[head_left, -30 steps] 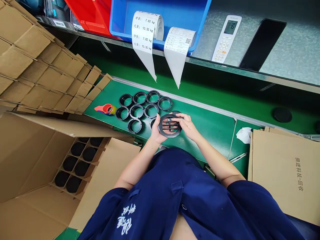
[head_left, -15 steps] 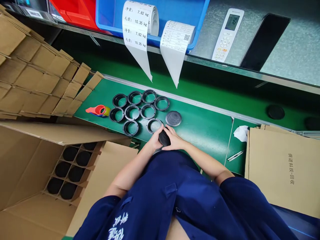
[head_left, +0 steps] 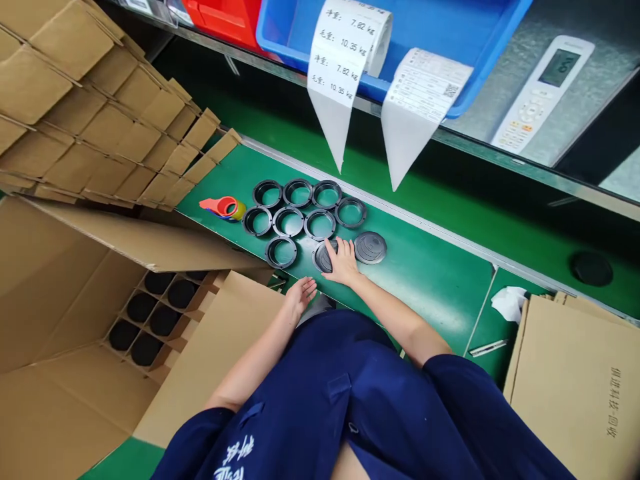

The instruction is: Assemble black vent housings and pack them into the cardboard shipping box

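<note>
My right hand (head_left: 343, 262) rests with spread fingers on a round black disc (head_left: 325, 257), which sits at the place of a ring near the bench's front edge. Just right of it lies another dark disc with curved lines (head_left: 371, 247). My left hand (head_left: 301, 293) hovers at the front edge, fingers loosely stretched and holding nothing. Several open black rings (head_left: 289, 222) lie in rows on the green bench (head_left: 425, 280), behind and to the left of my hands.
Red and yellow tape rolls (head_left: 227, 207) lie left of the rings. An open carton (head_left: 65, 313) with black round parts stands lower left. Flat cardboard (head_left: 575, 373), a cutter (head_left: 489, 348) and white tissue (head_left: 509, 303) are at right. Label strips (head_left: 333, 93) hang from the shelf.
My hands have parted. The black disc they held is now down on the ring's spot under my right hand, and my left hand has let go. The view has shifted.
</note>
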The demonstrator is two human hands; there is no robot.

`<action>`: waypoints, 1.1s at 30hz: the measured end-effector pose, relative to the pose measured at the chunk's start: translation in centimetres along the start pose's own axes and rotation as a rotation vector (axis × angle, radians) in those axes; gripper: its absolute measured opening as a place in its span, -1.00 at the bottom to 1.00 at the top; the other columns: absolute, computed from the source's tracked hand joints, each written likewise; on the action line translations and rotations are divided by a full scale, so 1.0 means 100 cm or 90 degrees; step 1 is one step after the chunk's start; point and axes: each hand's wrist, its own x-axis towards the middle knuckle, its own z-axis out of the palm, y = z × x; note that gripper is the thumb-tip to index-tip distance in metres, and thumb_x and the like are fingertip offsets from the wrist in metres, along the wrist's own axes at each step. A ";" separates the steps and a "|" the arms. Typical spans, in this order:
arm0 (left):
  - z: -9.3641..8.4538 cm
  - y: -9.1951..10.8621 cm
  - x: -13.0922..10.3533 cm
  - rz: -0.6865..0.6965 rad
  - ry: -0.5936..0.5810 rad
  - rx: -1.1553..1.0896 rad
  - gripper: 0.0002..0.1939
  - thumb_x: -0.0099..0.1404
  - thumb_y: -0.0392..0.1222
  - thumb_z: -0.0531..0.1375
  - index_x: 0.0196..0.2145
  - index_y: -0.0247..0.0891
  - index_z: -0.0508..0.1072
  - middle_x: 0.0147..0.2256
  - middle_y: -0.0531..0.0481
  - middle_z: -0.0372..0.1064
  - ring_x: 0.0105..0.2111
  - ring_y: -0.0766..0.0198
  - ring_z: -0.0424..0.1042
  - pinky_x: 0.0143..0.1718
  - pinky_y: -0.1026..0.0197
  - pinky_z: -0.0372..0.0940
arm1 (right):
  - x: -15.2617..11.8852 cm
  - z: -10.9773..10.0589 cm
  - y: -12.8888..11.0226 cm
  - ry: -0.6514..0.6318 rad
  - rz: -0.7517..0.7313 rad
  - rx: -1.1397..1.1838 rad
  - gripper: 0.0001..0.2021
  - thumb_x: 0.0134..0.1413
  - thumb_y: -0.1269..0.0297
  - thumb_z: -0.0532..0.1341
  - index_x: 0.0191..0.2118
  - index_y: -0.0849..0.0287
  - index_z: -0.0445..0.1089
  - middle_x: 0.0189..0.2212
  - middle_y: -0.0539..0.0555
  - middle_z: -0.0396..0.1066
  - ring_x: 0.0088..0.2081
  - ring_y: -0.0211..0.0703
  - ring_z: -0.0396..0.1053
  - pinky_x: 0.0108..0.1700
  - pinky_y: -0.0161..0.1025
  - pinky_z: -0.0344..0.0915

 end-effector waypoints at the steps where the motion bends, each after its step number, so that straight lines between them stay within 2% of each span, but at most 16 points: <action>1: -0.010 0.001 0.001 -0.001 0.009 -0.009 -0.85 0.39 -0.29 0.15 -0.35 -0.31 0.47 -0.40 -0.05 0.46 -0.45 0.37 0.47 -0.28 0.29 0.41 | 0.007 0.004 -0.006 -0.004 0.004 -0.010 0.16 -0.07 -0.13 0.39 0.49 0.27 -0.19 0.38 0.48 -0.10 0.35 0.45 -0.06 0.38 0.32 -0.31; 4: -0.031 0.000 0.003 -0.009 0.026 -0.027 -0.85 0.36 -0.35 0.14 -0.37 -0.31 0.46 -0.45 -0.02 0.44 -0.49 0.38 0.46 -0.33 0.32 0.41 | 0.018 0.016 -0.014 -0.010 0.000 -0.031 0.13 0.01 -0.21 0.33 0.49 0.30 -0.19 0.39 0.49 -0.09 0.35 0.43 -0.05 0.38 0.32 -0.37; 7: -0.040 -0.004 0.005 -0.020 0.027 -0.029 -0.86 0.34 -0.39 0.15 -0.39 -0.32 0.45 -0.47 -0.02 0.44 -0.50 0.39 0.47 -0.36 0.34 0.41 | 0.015 0.021 -0.012 -0.029 0.002 -0.045 0.10 0.07 -0.27 0.27 0.49 0.34 -0.18 0.41 0.51 -0.12 0.38 0.42 -0.08 0.39 0.32 -0.36; 10: -0.040 -0.009 0.007 -0.018 0.016 -0.017 -0.88 0.31 -0.38 0.17 -0.38 -0.32 0.46 -0.46 -0.04 0.45 -0.49 0.38 0.48 -0.36 0.33 0.42 | 0.008 0.016 -0.016 -0.033 -0.005 -0.047 0.00 0.19 -0.25 0.16 0.48 0.41 -0.14 0.44 0.49 -0.23 0.44 0.38 -0.23 0.40 0.31 -0.38; 13: -0.039 -0.008 0.011 0.007 0.017 0.009 -0.90 0.29 -0.37 0.18 -0.39 -0.31 0.46 -0.45 -0.04 0.45 -0.48 0.38 0.48 -0.36 0.32 0.42 | 0.007 0.008 -0.030 0.034 -0.050 -0.025 -0.11 0.32 -0.20 0.01 0.49 0.40 -0.19 0.48 0.38 -0.31 0.48 0.26 -0.37 0.43 0.25 -0.41; 15: -0.039 -0.005 0.014 0.037 0.027 0.035 -0.91 0.27 -0.36 0.18 -0.40 -0.30 0.45 -0.45 -0.04 0.44 -0.49 0.37 0.47 -0.35 0.30 0.42 | 0.008 0.008 -0.038 0.071 -0.081 -0.007 -0.16 0.36 -0.17 -0.05 0.50 0.35 -0.23 0.49 0.31 -0.32 0.49 0.19 -0.39 0.44 0.22 -0.41; 18: -0.040 0.002 0.020 0.102 0.045 0.097 -0.92 0.25 -0.36 0.17 -0.40 -0.29 0.43 -0.44 -0.04 0.43 -0.46 0.33 0.46 -0.28 0.23 0.42 | 0.011 0.022 -0.042 0.024 -0.088 0.003 -0.24 0.39 -0.07 -0.07 0.48 0.36 -0.16 0.48 0.30 -0.23 0.48 0.12 -0.31 0.45 0.18 -0.38; 20: -0.036 0.008 0.023 0.169 0.043 0.150 -0.95 0.24 -0.33 0.17 -0.36 -0.27 0.45 -0.37 -0.07 0.45 -0.35 0.25 0.49 -0.15 0.13 0.43 | 0.011 0.030 -0.036 -0.020 -0.075 0.003 -0.28 0.40 -0.02 -0.07 0.47 0.39 -0.09 0.47 0.32 -0.19 0.48 0.09 -0.27 0.45 0.16 -0.37; 22: -0.024 0.013 0.024 0.245 0.025 0.190 -0.90 0.19 -0.29 0.24 -0.28 -0.24 0.49 -0.21 -0.12 0.48 -0.12 0.13 0.49 0.04 0.04 0.37 | 0.007 0.029 -0.025 -0.014 -0.051 -0.001 -0.30 0.39 0.02 -0.06 0.47 0.35 -0.08 0.47 0.29 -0.21 0.48 0.09 -0.28 0.44 0.20 -0.39; 24: -0.004 0.013 0.018 0.346 -0.029 0.261 -0.67 0.07 -0.25 0.37 -0.16 -0.18 0.54 0.04 -0.14 0.44 0.15 -0.01 0.34 0.22 -0.04 0.22 | -0.005 0.015 -0.007 0.030 0.014 -0.016 -0.30 0.34 0.06 -0.01 0.47 0.28 -0.09 0.48 0.28 -0.23 0.47 0.15 -0.30 0.41 0.29 -0.41; 26: 0.021 0.007 0.005 0.477 -0.093 0.435 -0.36 -0.07 -0.19 0.49 0.02 -0.09 0.53 0.27 -0.15 0.24 0.34 -0.19 0.06 0.35 -0.16 0.02 | -0.025 -0.005 0.016 0.069 0.129 -0.040 -0.20 0.20 0.09 0.12 0.47 0.25 -0.11 0.48 0.31 -0.25 0.45 0.28 -0.30 0.37 0.40 -0.37; 28: 0.048 -0.003 -0.008 0.572 -0.121 0.696 -0.08 -0.12 -0.08 0.54 0.22 0.00 0.40 0.42 -0.20 -0.05 0.40 -0.37 -0.18 0.37 -0.34 -0.19 | -0.042 -0.022 0.044 0.040 0.226 -0.059 -0.04 -0.01 0.07 0.24 0.47 0.24 -0.12 0.47 0.36 -0.27 0.42 0.43 -0.27 0.31 0.48 -0.23; 30: 0.072 -0.010 -0.009 0.539 -0.116 0.891 0.09 -0.09 0.04 0.53 0.35 0.08 0.19 0.47 -0.25 -0.27 0.41 -0.48 -0.29 0.32 -0.48 -0.27 | -0.047 -0.026 0.074 -0.044 0.226 -0.064 0.03 -0.07 0.03 0.25 0.48 0.11 -0.22 0.47 0.28 -0.28 0.42 0.43 -0.30 0.24 0.43 0.02; 31: 0.082 -0.012 -0.005 0.518 -0.115 0.951 0.16 -0.08 0.10 0.51 0.40 0.08 0.08 0.47 -0.29 -0.35 0.41 -0.51 -0.31 0.29 -0.53 -0.26 | -0.044 -0.023 0.086 -0.064 0.223 -0.070 0.04 -0.06 -0.01 0.23 0.48 0.04 -0.28 0.47 0.25 -0.31 0.43 0.43 -0.33 0.20 0.42 0.10; 33: 0.094 -0.016 0.007 0.501 -0.099 1.009 0.25 -0.05 0.19 0.47 0.45 0.06 -0.09 0.47 -0.33 -0.45 0.41 -0.52 -0.36 0.26 -0.58 -0.21 | -0.034 -0.013 0.101 -0.066 0.222 -0.080 0.04 -0.06 -0.06 0.22 0.48 0.01 -0.30 0.46 0.26 -0.31 0.41 0.45 -0.27 0.14 0.40 0.18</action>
